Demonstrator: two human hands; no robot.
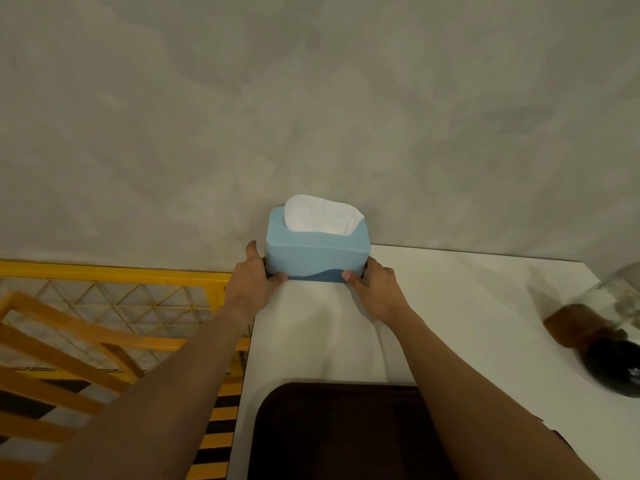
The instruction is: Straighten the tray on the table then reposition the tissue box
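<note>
A light blue tissue box (317,252) with a darker blue base and a white tissue sticking out of its top stands at the far left corner of the white table (467,306), against the grey wall. My left hand (254,277) grips its left end and my right hand (372,284) grips its right end, thumbs on the front face. A dark brown tray (332,434) with rounded corners lies on the table's near side, between my forearms, its edges roughly parallel to the table's left edge.
A glass jar (604,323) with a brown lid and a dark round object sit blurred at the table's right edge. Left of the table stand a yellow mesh fence (114,292) and an orange wooden frame (69,344). The wall rises right behind the box.
</note>
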